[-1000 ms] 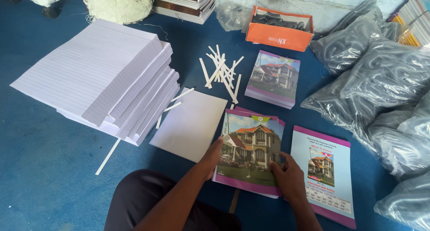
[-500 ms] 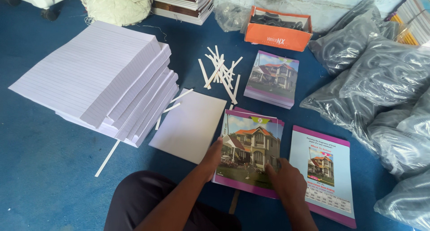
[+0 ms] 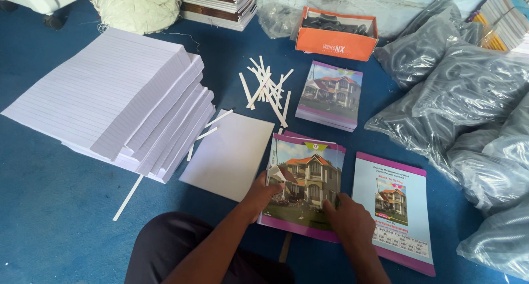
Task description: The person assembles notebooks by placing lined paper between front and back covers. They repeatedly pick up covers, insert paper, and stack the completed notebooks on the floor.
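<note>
At six o'clock on the blue floor [image 3: 55,218], left hand [image 3: 263,193] pinches the glossy house-picture cover [image 3: 306,179] edge, right hand [image 3: 347,220] presses it flat; white ruled-paper stack [image 3: 110,96] at ten o'clock untouched.

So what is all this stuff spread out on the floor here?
lined paper stacks: several fanned piles, white, left
blank sheet: one, white, beside the stacks
paper strips: a loose heap, white, centre
house-picture covers: a small pile, purple-edged, under both hands
second cover pile: one, further back
back covers: purple-edged, right
box: one, orange, open, at the back
plastic bags: several, grey, right
string bundle: pale, top left
book stacks: top
floor: blue
left hand: lifting a cover corner
right hand: flat on the pile
</note>
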